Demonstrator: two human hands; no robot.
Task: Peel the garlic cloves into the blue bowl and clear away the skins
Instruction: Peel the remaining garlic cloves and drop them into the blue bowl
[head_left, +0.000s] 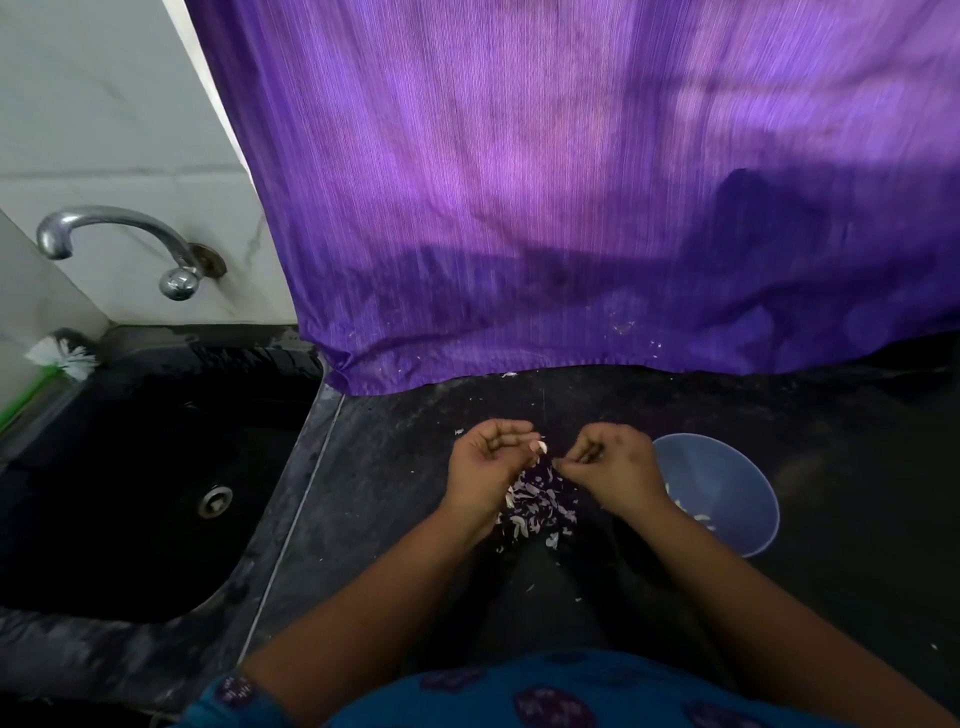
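Skins: heaped on the dark worktop directly under the hands, so peelings drop in one spot.
Left hand: fingers curled, pinching a clove.
Right hand: curled, picking at it (maybe holding skin; too small to tell).
Bowl: just right, cloves inside.
Beyond: sink, tap, purple curtain.

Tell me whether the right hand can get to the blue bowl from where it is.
Probably yes. The right hand sits just beside the blue bowl, with nothing standing between them. It seems to pinch a bit of skin, and the left hand holds the garlic clove.
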